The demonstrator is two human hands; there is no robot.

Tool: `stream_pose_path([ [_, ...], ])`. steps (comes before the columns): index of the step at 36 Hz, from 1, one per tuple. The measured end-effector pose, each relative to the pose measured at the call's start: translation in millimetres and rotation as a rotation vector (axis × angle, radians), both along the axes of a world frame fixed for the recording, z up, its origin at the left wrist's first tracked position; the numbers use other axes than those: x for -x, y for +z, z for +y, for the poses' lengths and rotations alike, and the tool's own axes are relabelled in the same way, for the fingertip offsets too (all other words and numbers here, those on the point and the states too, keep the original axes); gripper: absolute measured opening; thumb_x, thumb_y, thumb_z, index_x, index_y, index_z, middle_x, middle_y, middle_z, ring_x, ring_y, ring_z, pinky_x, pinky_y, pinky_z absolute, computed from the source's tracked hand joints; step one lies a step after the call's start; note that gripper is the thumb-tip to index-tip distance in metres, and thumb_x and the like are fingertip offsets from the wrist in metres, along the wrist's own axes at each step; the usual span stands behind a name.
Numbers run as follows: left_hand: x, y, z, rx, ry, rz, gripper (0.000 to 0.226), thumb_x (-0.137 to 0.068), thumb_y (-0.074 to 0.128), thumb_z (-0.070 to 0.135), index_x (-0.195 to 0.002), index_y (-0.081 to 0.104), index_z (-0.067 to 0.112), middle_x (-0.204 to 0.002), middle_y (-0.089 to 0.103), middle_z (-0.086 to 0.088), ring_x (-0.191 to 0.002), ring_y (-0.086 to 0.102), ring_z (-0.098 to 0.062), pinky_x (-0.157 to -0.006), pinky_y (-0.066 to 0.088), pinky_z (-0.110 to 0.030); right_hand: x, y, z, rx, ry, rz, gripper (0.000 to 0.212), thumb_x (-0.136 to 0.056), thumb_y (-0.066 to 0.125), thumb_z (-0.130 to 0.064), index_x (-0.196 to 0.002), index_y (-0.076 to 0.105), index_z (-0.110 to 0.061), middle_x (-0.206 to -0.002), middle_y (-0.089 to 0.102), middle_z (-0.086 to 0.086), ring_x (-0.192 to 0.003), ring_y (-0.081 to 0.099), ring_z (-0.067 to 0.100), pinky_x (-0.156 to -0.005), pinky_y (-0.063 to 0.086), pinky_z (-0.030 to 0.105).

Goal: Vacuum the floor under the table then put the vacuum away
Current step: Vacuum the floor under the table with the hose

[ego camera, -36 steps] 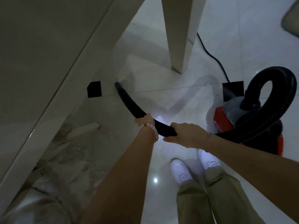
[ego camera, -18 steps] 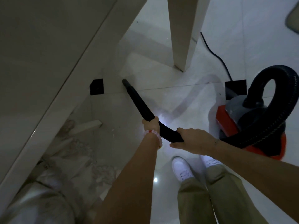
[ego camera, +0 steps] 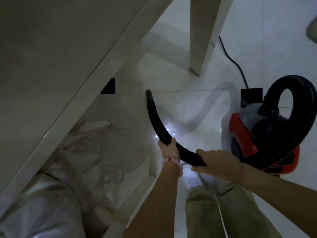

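A red and black canister vacuum (ego camera: 247, 133) stands on the white tiled floor at the right. Its black ribbed hose (ego camera: 307, 107) loops up from the top and comes down to me. My left hand (ego camera: 169, 149), with a bead bracelet at the wrist, grips the smooth black nozzle tube (ego camera: 152, 117). Behind it my right hand (ego camera: 217, 164) holds the ribbed part of the hose. The nozzle tip (ego camera: 148, 92) points away from me at a tile joint, beside the cream table top (ego camera: 51, 57).
A cream table leg (ego camera: 204, 36) stands on the floor ahead. The vacuum's black power cord (ego camera: 235, 62) runs past that leg. Pale crumpled plastic sheeting (ego camera: 72, 169) and a wooden piece lie under the table at the lower left. My white shoes are below my hands.
The nozzle tip has swung to the right, away from the table's edge, and both hands have shifted right and nearer to me. The vacuum body has stayed put.
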State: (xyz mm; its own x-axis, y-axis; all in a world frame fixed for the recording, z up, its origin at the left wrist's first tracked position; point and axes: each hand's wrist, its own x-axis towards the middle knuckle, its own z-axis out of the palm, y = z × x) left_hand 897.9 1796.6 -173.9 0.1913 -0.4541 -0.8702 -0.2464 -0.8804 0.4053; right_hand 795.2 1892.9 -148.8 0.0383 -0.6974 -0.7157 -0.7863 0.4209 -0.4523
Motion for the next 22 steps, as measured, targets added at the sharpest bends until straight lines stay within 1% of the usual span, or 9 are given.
stream_pose_path([
  [2, -0.6, 5.5, 5.4, 0.078, 0.033, 0.021, 0.038, -0.095, 0.053, 0.009, -0.131, 0.042, 0.014, -0.098, 0.057, -0.008, -0.088, 0.058, -0.024, -0.089, 0.051, -0.04, 0.9, 0.6, 3.8, 0.04, 0.003, 0.004, 0.047, -0.086, 0.046, -0.061, -0.108, 0.047, -0.018, -0.076, 0.058, -0.003, -0.065, 0.058, 0.017, -0.049, 0.034, 0.02],
  [6, -10.9, 12.5, 18.6, 0.106, 0.124, 0.096, 0.05, -0.094, 0.055, 0.009, -0.14, 0.037, 0.019, -0.105, 0.056, -0.008, -0.098, 0.058, -0.029, -0.103, 0.044, -0.052, 2.8, 5.5, 10.1, 0.058, 0.062, -0.012, 0.047, -0.088, 0.045, -0.059, -0.112, 0.044, -0.018, -0.092, 0.067, 0.0, -0.078, 0.065, 0.02, -0.061, 0.042, 0.026],
  [11, -30.2, 18.7, 40.1, 0.016, 0.248, 0.087, 0.048, -0.091, 0.06, 0.007, -0.135, 0.041, 0.005, -0.107, 0.055, -0.017, -0.092, 0.057, -0.031, -0.092, 0.049, -0.048, -6.4, 9.1, 21.8, 0.01, 0.149, -0.028, 0.05, -0.087, 0.044, -0.061, -0.118, 0.044, -0.022, -0.091, 0.051, -0.006, -0.087, 0.065, 0.017, -0.077, 0.048, 0.027],
  [14, -49.6, -14.3, 65.5, -0.058, 0.381, 0.078, 0.09, -0.056, 0.079, 0.03, -0.132, 0.044, -0.004, -0.108, 0.058, -0.021, -0.095, 0.058, -0.032, -0.096, 0.049, -0.05, -12.6, 9.5, 28.1, -0.027, 0.19, -0.033, 0.052, -0.086, 0.043, -0.064, -0.12, 0.045, -0.024, -0.093, 0.048, -0.008, -0.09, 0.064, 0.016, -0.08, 0.052, 0.03],
  [15, -56.0, -23.5, 70.3, -0.092, 0.39, 0.066, 0.092, -0.052, 0.078, 0.03, -0.13, 0.046, -0.007, -0.104, 0.059, -0.021, -0.093, 0.06, -0.032, -0.096, 0.049, -0.052, -14.7, 9.7, 29.6, -0.035, 0.208, -0.032, 0.052, -0.086, 0.043, -0.065, -0.12, 0.045, -0.025, -0.092, 0.048, -0.008, -0.09, 0.063, 0.016, -0.079, 0.052, 0.029],
  [16, -58.7, -17.1, 69.6, -0.105, 0.414, 0.065, 0.08, -0.06, 0.077, 0.024, -0.127, 0.047, -0.008, -0.099, 0.059, -0.019, -0.089, 0.06, -0.032, -0.093, 0.051, -0.051, -16.4, 9.5, 31.2, -0.039, 0.224, -0.032, 0.052, -0.086, 0.043, -0.064, -0.12, 0.045, -0.026, -0.092, 0.047, -0.008, -0.09, 0.063, 0.015, -0.078, 0.051, 0.029],
  [18, -58.1, 16.7, 62.9, -0.127, 0.461, 0.096, 0.048, -0.08, 0.066, 0.002, -0.125, 0.048, -0.004, -0.091, 0.056, -0.016, -0.074, 0.059, -0.028, -0.073, 0.057, -0.042, -18.7, 9.9, 33.9, -0.041, 0.249, -0.046, 0.052, -0.086, 0.043, -0.065, -0.12, 0.045, -0.026, -0.093, 0.051, -0.008, -0.089, 0.063, 0.014, -0.076, 0.052, 0.027],
  [20, -66.7, 19.4, 69.8, -0.132, 0.521, 0.122, 0.044, -0.082, 0.062, -0.004, -0.122, 0.046, 0.004, -0.091, 0.056, -0.015, -0.072, 0.059, -0.024, -0.057, 0.054, -0.032, -18.2, 11.0, 35.7, -0.05, 0.281, -0.058, 0.051, -0.085, 0.044, -0.065, -0.12, 0.045, -0.028, -0.099, 0.059, -0.006, -0.086, 0.063, 0.013, -0.073, 0.051, 0.027],
  [22, -76.9, 22.5, 78.9, -0.181, 0.533, 0.136, 0.045, -0.08, 0.065, -0.003, -0.12, 0.045, 0.007, -0.099, 0.057, -0.016, -0.083, 0.06, -0.026, -0.055, 0.053, -0.031, -17.5, 13.6, 36.4, -0.074, 0.338, -0.07, 0.05, -0.085, 0.045, -0.065, -0.119, 0.046, -0.028, -0.103, 0.062, -0.003, -0.084, 0.062, 0.014, -0.07, 0.05, 0.027],
])
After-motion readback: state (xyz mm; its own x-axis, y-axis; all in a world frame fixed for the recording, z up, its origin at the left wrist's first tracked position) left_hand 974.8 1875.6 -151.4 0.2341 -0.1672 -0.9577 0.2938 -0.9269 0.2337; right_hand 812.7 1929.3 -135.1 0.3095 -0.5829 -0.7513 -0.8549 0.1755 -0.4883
